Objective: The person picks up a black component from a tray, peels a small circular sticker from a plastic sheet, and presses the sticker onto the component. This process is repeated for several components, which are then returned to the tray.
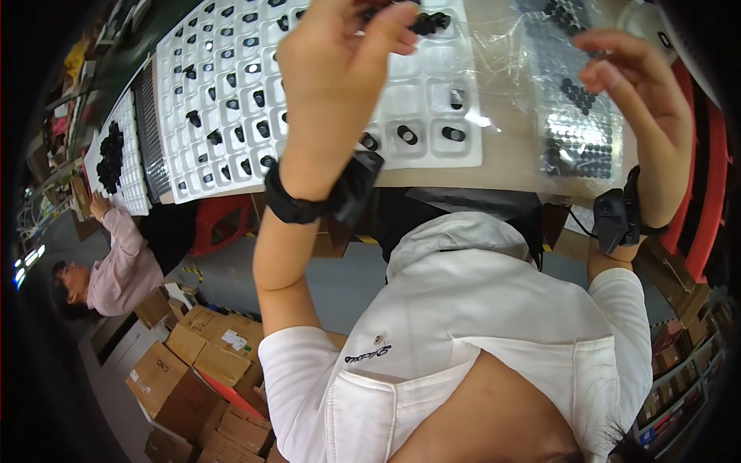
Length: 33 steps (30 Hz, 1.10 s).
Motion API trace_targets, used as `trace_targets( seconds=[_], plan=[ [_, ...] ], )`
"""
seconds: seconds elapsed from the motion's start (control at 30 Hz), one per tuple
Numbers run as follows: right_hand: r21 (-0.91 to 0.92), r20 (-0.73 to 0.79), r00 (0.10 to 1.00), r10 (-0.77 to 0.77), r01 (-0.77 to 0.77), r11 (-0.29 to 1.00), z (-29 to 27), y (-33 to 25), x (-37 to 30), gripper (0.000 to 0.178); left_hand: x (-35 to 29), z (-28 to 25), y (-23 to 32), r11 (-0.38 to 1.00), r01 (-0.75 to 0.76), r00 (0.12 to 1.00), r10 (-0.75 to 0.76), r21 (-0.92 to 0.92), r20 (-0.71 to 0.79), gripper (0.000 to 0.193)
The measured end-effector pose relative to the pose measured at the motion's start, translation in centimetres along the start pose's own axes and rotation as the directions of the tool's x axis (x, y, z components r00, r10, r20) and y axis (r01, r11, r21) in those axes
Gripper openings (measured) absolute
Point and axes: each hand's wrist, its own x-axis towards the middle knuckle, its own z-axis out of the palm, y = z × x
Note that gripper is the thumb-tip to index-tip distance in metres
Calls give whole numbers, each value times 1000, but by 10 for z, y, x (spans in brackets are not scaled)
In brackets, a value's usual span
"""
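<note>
My left hand [336,65] is over the white compartment tray [421,158] at the top of the view. Its fingers curl round a clump of small black parts [430,23], partly cut off by the frame's upper edge. Many tray pockets hold a single small black oval piece [407,135]; those just right of my left wrist look bare. My right hand [648,89] hovers above a clear plastic sheet [505,85], thumb and fingers apart, with nothing visible between them. Under that plastic lie rows of small round black pieces [577,96].
Further left, a person in a pink top [123,266] reaches toward another white tray [133,189] with a black heap [109,158]. A red stool [220,224] stands below the table. Cardboard boxes [166,382] pile up lower left. A red chair-like object [698,170] is at right.
</note>
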Motion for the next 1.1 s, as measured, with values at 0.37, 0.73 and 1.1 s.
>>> trace_targets(
  seconds=[0.37,0.73,1.1],
  plan=[
    [-386,74,968,239,-193,902,-35,106,-22,13,26,2,6,403,-38,993,119,914,-11,9],
    [-527,72,983,167,-105,844,-23,113,-18,8,20,-5,10,395,74,996,13,916,-86,10],
    [-451,193,930,312,-198,871,-32,112,-4,9,-9,16,32,869,441,896,-410,226,-172,5]
  ],
)
